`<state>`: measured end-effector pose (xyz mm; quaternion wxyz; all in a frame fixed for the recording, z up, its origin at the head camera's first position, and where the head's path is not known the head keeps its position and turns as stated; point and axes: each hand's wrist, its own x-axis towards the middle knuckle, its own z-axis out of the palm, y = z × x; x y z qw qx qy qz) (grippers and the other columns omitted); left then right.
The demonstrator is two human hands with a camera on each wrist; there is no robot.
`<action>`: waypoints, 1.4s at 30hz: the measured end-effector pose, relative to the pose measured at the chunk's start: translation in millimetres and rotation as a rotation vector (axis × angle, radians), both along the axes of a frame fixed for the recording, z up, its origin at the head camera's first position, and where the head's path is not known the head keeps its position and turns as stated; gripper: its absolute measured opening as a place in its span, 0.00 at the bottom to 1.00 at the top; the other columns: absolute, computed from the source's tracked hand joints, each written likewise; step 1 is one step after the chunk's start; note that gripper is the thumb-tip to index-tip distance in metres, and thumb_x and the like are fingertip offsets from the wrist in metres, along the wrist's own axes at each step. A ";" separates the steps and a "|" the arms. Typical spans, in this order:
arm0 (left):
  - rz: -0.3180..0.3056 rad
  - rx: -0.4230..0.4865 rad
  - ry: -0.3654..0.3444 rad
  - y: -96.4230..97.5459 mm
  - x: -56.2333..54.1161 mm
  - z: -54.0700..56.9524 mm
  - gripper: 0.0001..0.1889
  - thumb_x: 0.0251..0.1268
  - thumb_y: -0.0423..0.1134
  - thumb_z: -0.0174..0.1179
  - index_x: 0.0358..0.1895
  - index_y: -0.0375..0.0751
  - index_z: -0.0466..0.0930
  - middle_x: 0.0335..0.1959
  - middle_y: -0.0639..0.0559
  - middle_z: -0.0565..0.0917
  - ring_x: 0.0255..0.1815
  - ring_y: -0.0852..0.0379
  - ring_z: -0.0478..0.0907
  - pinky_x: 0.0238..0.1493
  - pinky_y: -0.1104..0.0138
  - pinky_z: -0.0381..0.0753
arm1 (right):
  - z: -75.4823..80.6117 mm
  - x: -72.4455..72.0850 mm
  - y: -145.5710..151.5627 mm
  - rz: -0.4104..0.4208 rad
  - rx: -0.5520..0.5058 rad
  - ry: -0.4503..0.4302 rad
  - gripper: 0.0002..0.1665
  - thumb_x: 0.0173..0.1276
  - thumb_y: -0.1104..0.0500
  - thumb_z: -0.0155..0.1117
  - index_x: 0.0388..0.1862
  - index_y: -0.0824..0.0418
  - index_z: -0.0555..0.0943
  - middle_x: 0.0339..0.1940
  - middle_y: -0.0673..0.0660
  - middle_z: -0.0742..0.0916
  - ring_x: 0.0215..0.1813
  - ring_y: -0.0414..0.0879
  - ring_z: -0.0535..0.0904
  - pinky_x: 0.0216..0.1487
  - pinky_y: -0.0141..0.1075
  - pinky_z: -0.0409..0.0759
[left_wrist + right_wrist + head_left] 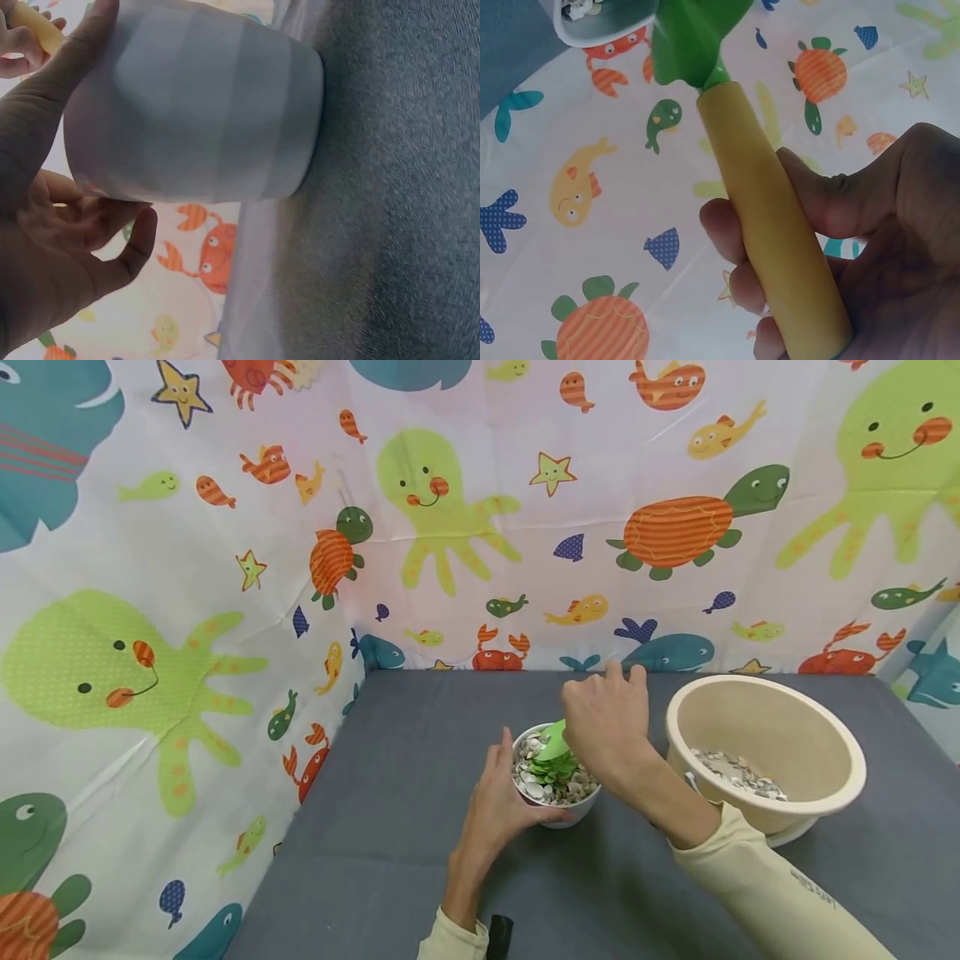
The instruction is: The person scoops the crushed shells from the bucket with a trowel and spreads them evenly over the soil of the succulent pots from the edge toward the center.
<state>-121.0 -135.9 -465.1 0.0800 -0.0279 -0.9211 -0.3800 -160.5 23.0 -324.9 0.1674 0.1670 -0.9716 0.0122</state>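
Observation:
A small white flowerpot [573, 814] stands on the grey cloth, filled with pebbles and shells [531, 787] around a green leafy plant [555, 769]. My left hand [501, 797] holds the pot from the left, thumb on the near side and fingers on the far side; the left wrist view shows the pot's ribbed wall [210, 112]. In my right hand [611, 722] is a garden trowel, its yellow handle [772, 232] gripped by curled fingers. The green trowel blade [553, 741] points down over the pot, beside the plant. Whether its tip touches the pebbles is hidden.
A large cream tub [855, 760] with small stones [738, 774] on its bottom stands to the right, beside my right forearm. A dark grey cloth [360, 827] covers the table. Sea-animal curtains [480, 552] hang behind and along the left.

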 end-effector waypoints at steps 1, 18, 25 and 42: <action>-0.003 -0.008 0.002 0.6 0.7 0.9 0.76 0.31 0.63 0.87 0.86 0.43 0.48 0.69 0.43 0.73 0.58 0.49 0.79 0.57 0.51 0.85 | 0.3 0.5 0.7 -0.005 -0.001 -0.004 0.08 0.61 0.61 0.72 0.23 0.60 0.87 0.22 0.60 0.86 0.40 0.59 0.80 0.51 0.57 0.74; -0.122 -0.326 0.073 -3.6 7.0 23.4 0.66 0.28 0.63 0.86 0.78 0.38 0.69 0.50 0.47 0.80 0.39 0.57 0.78 0.43 0.64 0.87 | 20.4 6.9 20.9 -0.129 -0.001 -0.158 0.13 0.66 0.57 0.69 0.42 0.66 0.90 0.41 0.71 0.91 0.52 0.69 0.83 0.61 0.67 0.73; -0.112 -0.422 0.095 0.0 10.4 34.4 0.60 0.26 0.61 0.87 0.71 0.34 0.77 0.49 0.42 0.84 0.44 0.45 0.87 0.46 0.55 0.90 | 28.9 6.8 39.6 -0.146 -0.035 -0.215 0.13 0.64 0.57 0.71 0.41 0.67 0.89 0.38 0.69 0.90 0.47 0.67 0.82 0.54 0.63 0.74; 0.060 -0.356 0.089 8.6 13.2 24.9 0.49 0.22 0.64 0.87 0.52 0.38 0.82 0.39 0.48 0.86 0.36 0.49 0.87 0.35 0.56 0.88 | 24.1 32.5 103.5 -0.106 -0.336 -0.010 0.08 0.63 0.63 0.69 0.36 0.65 0.91 0.28 0.62 0.90 0.38 0.62 0.76 0.43 0.60 0.70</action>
